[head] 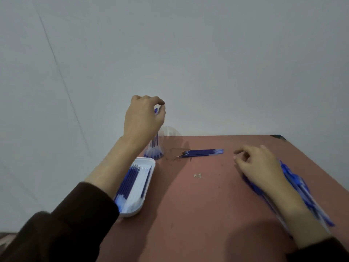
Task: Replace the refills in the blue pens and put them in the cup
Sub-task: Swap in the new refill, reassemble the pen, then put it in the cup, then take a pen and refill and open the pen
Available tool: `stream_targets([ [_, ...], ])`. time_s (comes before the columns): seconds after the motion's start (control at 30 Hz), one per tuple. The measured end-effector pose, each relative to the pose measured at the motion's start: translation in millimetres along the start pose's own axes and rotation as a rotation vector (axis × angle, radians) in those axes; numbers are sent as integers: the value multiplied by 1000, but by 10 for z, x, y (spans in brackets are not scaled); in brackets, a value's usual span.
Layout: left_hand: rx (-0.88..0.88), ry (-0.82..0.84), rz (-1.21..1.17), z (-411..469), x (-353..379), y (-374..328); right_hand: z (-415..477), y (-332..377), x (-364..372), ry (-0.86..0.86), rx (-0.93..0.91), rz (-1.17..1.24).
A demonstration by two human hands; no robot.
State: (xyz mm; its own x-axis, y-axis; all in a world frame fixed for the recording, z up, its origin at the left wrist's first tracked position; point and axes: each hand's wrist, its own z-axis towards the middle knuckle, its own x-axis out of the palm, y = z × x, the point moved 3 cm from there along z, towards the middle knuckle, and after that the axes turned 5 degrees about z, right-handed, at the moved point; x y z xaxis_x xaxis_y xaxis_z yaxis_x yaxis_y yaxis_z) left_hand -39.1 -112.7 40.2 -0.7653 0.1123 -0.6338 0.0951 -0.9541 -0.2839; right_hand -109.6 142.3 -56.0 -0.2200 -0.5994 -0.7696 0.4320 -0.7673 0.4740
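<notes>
Several blue pens (154, 151) already in clear cup (161, 143) at tabletop's (207, 205) far left corner; left hand (143, 118) grip pinched on one more pen (156, 111) above it. Right hand (260, 167) grip slack, empty, over unfinished pile (302, 188) by right edge; roughly midway, at a guess.

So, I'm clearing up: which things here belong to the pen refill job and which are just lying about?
Job: clear plastic cup holding blue pens; white oblong tray of blue refills; loose row of blue refills; pile of blue pens under the right hand.
Lying about: small pale scraps; thin brown loop.
</notes>
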Motion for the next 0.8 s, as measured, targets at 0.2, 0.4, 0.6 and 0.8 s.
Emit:
stream_targets([
  [0.2, 121, 78, -202, -622, 335, -426, -61, -125, -111, 152, 166, -191],
  [0.4, 55, 234, -291, -1109, 707, -472, -104, -114, -105, 235, 182, -338],
  [0.6, -252, 291, -515, -1114, 764, -258, -130, 91, -65, 189, 151, 15],
  [0.8, -542, 327, -908, -1082, 730, -152, -239, 414, 24, 128, -94, 614],
])
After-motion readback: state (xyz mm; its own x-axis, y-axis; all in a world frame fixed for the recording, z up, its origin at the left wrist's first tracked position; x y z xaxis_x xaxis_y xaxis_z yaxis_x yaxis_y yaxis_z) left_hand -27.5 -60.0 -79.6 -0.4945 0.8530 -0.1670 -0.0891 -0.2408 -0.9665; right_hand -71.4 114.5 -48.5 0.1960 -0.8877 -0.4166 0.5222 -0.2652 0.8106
